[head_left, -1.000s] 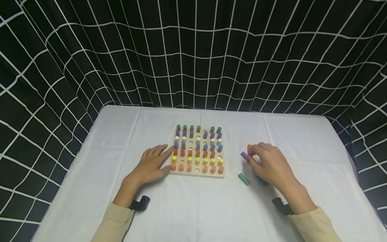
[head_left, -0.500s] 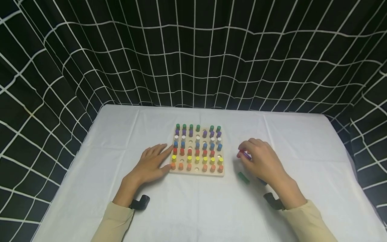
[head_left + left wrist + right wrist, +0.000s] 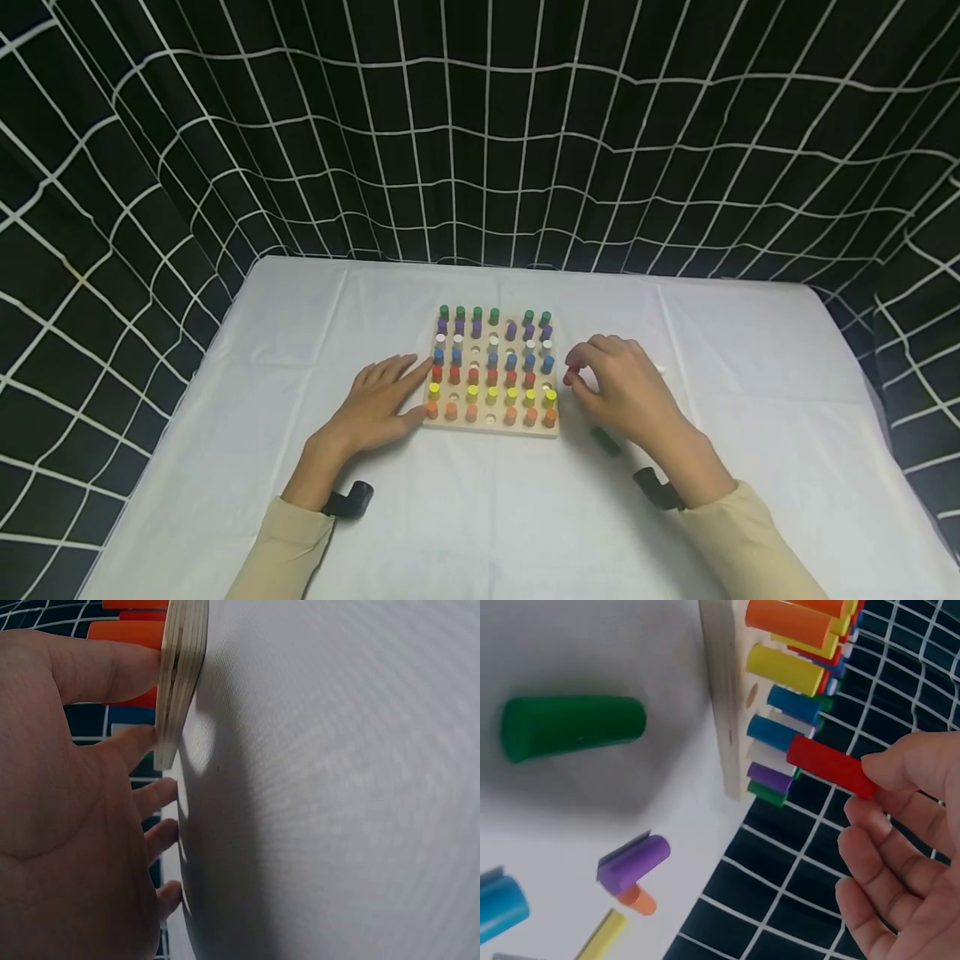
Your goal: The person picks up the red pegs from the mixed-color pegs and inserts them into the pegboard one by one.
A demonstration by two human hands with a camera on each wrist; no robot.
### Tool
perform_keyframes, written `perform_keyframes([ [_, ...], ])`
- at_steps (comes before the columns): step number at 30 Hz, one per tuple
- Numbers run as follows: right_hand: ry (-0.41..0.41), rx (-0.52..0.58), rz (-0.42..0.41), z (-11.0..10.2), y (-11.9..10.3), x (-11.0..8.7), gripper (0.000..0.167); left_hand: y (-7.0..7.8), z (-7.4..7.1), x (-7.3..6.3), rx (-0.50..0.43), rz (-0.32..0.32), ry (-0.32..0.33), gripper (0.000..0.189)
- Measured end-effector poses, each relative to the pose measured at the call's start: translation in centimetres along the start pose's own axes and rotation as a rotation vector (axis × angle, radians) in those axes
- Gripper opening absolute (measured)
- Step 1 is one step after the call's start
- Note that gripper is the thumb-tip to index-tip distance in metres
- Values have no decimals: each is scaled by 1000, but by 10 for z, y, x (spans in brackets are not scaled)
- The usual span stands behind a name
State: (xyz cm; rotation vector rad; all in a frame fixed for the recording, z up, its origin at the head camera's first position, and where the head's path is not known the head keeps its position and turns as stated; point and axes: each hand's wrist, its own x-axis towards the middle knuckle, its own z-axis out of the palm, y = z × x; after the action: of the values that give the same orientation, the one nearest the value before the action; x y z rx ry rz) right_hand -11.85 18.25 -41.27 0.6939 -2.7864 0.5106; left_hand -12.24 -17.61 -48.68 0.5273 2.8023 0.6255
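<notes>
A pale wooden pegboard (image 3: 493, 428) stands mid-table with rows of green, purple, white, blue, red, yellow and orange pegs. Several holes hold no peg, one of them at the right end of the red row. My left hand (image 3: 378, 406) rests on the table with thumb and index finger spread against the board's left edge; the left wrist view shows the thumb touching its side. Just right of the board, my right hand (image 3: 626, 387) pinches a red peg (image 3: 829, 766) by one end between thumb and index finger, apart from the board.
A green peg (image 3: 574, 726) lies on the white tablecloth by the board's right side. Purple (image 3: 634, 864), orange (image 3: 637, 900), yellow (image 3: 601, 936) and blue (image 3: 501, 907) pegs lie loose nearby. A black curtain with a white grid (image 3: 480, 158) surrounds the table's far side.
My right hand has picked up the red peg from among the loose pegs and moved left with it, close to the board's right edge. The left hand has stayed in place.
</notes>
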Motion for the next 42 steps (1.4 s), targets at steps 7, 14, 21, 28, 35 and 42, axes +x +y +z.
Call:
perform_keyframes([
  [7, 22, 24, -49, 7, -5, 9, 6, -2, 0, 0, -7, 6, 6, 73],
  [14, -3, 38, -48, 15, -10, 13, 7, -1, 0, 0, -11, 11, 9, 72],
  [21, -23, 27, -31, 17, -11, 14, 7, 1, -1, 1, -4, -2, -4, 73],
  [28, -39, 31, -42, 22, -9, 13, 8, 0, 0, 1, 0, 3, -4, 72],
  [35, -50, 36, -30, 27, -5, 10, 9, 0, 0, 1, -10, 3, -5, 72],
  [42, -34, 53, -26, 30, -2, 8, 10, 0, 0, 0, -6, -3, -7, 73],
])
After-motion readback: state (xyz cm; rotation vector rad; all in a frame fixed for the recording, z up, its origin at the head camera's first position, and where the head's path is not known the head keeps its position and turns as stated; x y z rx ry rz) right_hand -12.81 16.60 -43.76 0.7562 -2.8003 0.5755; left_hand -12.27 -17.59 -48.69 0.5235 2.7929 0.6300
